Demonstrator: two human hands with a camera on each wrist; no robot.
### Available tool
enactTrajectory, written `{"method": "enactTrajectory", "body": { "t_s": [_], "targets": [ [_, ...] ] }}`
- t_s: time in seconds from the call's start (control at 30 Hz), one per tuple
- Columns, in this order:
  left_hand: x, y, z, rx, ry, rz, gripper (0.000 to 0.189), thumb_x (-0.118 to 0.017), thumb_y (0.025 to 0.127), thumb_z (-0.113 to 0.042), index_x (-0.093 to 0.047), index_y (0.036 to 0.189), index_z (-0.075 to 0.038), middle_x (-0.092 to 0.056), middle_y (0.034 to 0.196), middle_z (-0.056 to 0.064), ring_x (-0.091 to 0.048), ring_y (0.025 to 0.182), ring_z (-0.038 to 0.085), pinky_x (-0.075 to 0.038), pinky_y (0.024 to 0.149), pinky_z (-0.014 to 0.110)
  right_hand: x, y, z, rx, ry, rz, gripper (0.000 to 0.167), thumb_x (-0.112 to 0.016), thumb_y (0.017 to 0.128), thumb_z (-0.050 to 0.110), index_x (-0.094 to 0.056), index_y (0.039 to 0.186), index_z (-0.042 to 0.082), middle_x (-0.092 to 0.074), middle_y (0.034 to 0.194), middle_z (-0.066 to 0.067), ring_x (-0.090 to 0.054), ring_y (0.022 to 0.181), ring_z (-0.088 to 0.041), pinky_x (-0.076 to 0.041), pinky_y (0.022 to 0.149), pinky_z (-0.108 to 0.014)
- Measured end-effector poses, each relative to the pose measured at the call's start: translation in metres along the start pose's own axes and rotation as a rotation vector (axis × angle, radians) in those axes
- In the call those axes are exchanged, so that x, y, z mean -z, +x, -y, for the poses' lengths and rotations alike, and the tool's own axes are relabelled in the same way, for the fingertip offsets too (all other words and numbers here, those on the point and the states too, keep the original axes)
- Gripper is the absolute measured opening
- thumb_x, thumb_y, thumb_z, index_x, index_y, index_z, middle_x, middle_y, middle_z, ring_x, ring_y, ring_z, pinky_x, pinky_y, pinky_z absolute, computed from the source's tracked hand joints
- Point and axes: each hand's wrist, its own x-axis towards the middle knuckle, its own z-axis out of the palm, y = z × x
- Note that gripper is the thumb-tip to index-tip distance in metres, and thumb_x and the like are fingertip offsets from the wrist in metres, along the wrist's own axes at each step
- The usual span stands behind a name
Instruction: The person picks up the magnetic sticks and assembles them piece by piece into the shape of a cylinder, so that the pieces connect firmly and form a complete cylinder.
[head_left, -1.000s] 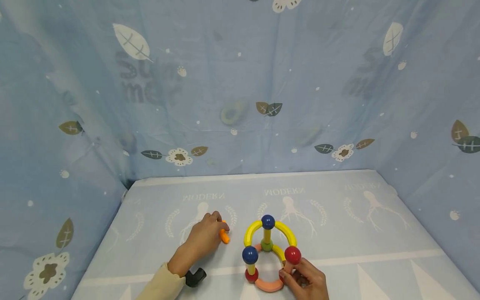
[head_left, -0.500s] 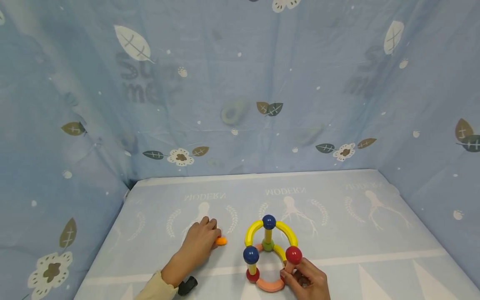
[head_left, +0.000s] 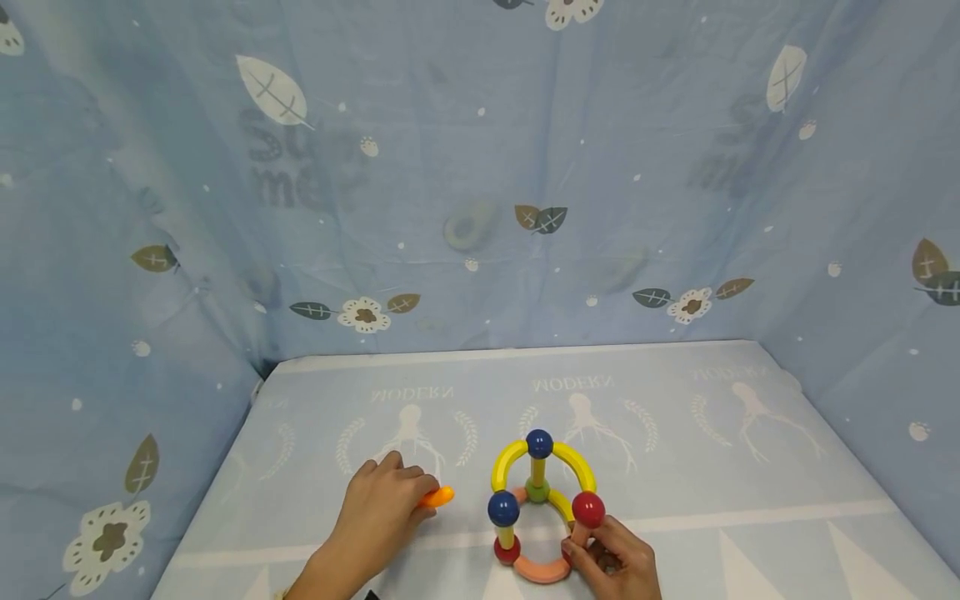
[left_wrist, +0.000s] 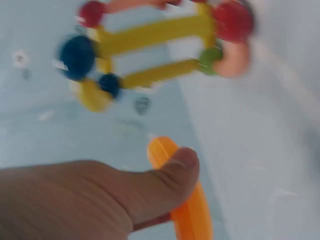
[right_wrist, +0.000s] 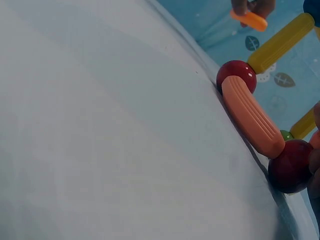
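My left hand [head_left: 386, 504] pinches an orange curved stick [left_wrist: 192, 210] between thumb and fingers, left of a ball-and-stick frame. The frame stands on the table, built of yellow and salmon sticks joined by balls. Its upper ring shows two blue balls [head_left: 539, 443] and a red ball [head_left: 588, 509], with yellow arcs [head_left: 573, 465] between them. Below are a green ball [head_left: 536, 490], a dark red ball [head_left: 507, 548] and a salmon arc [right_wrist: 252, 117]. My right hand [head_left: 618, 562] grips the salmon upright under the red ball at the front right corner.
A pale blue patterned cloth covers the table [head_left: 712, 467]. Printed blue curtains [head_left: 480, 175] enclose the back and both sides. A small black piece [head_left: 371, 595] shows at the bottom edge below my left wrist.
My left hand has drawn the orange curved stick toward me from farther back on the table. The right hand and the frame stay in place.
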Motion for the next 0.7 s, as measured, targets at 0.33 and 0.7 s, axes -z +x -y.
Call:
{"method": "enactTrajectory", "body": {
  "t_s": [0.33, 0.7],
  "targets": [
    [0.064, -0.003, -0.036, 0.012, -0.079, -0.017, 0.028, -0.085, 0.074, -0.037, -0.076, 0.098, -0.026, -0.066, 0.086, -0.014, -0.04, 0.071, 0.008, -0.036, 0.058, 0.023, 0.001, -0.001, 0.0, 0.012, 0.002, 0.006, 0.023, -0.084, 0.073, 0.001, -0.07, 0.084, 0.016, -0.06, 0.081, 0.01, -0.053, 0.051, -0.007, -0.044, 0.044, -0.02],
    [0.051, 0.003, -0.086, -0.336, -0.04, -0.235, 0.025, -0.081, 0.079, -0.041, -0.071, 0.096, -0.025, -0.064, 0.087, -0.011, -0.048, 0.088, 0.016, -0.038, 0.072, 0.032, 0.001, 0.0, 0.001, 0.024, 0.008, -0.008, 0.023, -0.084, 0.073, -0.002, -0.072, 0.087, 0.011, -0.062, 0.084, 0.009, -0.053, 0.052, -0.007, -0.045, 0.045, -0.02]
  ]
}}
